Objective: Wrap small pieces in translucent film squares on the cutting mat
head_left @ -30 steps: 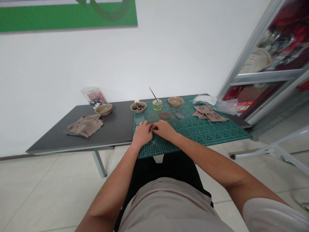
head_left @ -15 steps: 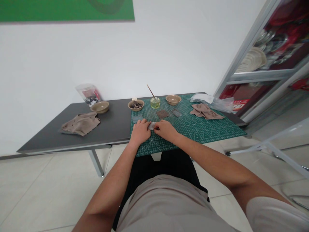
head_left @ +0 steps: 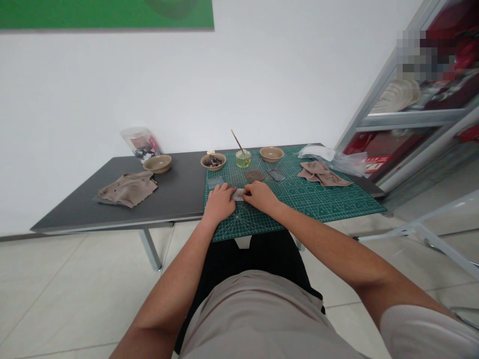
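Observation:
My left hand [head_left: 220, 201] and my right hand [head_left: 260, 196] rest close together on a green cutting mat [head_left: 318, 202], fingers curled. Between them they pinch a small pale grey piece [head_left: 238, 195] lying on the mat. Just beyond my left hand lies a small dark grey square [head_left: 215, 182]. A brown square patch [head_left: 255, 175] and a grey patch [head_left: 277, 174] lie further back on the mat.
On the dark table [head_left: 175, 197]: a tan cloth [head_left: 129, 188] at left, a tan bowl [head_left: 157, 163], a plastic jar [head_left: 139, 142], a bowl of dark bits [head_left: 213, 161], a glass of yellow liquid with a stick [head_left: 243, 157], another bowl [head_left: 272, 153], a tan cloth [head_left: 322, 173], clear bags [head_left: 339, 159]. A shelf unit [head_left: 419, 99] stands at right.
My hands stay together on the small piece; more of the pale piece shows between them now. The view has shifted slightly.

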Demonstrator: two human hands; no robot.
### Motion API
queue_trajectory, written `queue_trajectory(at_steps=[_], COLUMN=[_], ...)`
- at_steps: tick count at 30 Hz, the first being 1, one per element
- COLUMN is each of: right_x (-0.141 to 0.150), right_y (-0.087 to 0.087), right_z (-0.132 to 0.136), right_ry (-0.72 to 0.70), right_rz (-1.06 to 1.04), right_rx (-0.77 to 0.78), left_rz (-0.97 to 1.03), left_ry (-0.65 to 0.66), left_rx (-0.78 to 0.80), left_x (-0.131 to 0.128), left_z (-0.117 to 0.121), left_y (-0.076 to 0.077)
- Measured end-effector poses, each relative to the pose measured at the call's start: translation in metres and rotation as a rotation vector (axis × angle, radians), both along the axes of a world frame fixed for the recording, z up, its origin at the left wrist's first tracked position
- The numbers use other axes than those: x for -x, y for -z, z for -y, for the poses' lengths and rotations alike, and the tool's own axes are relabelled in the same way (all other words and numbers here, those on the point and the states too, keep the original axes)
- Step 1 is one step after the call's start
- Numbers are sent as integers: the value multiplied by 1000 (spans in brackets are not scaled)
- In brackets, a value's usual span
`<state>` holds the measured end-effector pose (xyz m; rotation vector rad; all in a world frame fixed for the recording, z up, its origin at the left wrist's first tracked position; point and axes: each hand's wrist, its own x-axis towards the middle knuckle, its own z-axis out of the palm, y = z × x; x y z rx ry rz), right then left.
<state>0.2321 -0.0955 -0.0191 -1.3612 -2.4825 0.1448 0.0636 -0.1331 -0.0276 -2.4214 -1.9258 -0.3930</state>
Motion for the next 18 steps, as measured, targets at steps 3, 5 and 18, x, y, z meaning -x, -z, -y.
queue_trajectory(at_steps=[3,5,18], right_x=[-1,3,7], right_y=[-1,-1,2], right_z=[12,17,-3], right_ry=[-17,-40,-22], right_rz=[-6,-18,-2], right_rx=[6,13,-14], left_rz=[2,7,0], left_ry=[-6,-6,-4], left_rx=[6,13,40], left_x=[0,0,1], left_z=[0,0,1], left_y=[0,-1,-4])
